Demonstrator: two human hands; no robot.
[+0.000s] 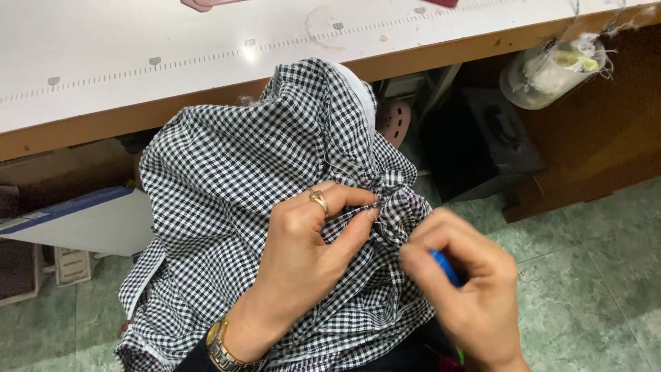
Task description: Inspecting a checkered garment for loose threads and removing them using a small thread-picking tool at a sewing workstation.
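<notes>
Gingham cloth (241,207), black-and-white checked, is spilling over the person's lap below the wooden edge of a white worktable (103,62) with a printed ruler strip. The left hand (303,255), wearing a gold ring and a gold wristwatch, is pinching a gathered fold of the cloth between thumb and fingers. The right hand (468,282) is closing around a small blue tool (446,267), just beside that fold; fingers are hiding most of the tool, so its kind is hard to tell. Open green tiled floor (592,275) is lying to the right, while a blue-and-white box (76,220) is crowding the left. A clear plastic cup (551,69) is hanging under the table edge. The frame's bottom is cutting off the cloth's lower hem.
</notes>
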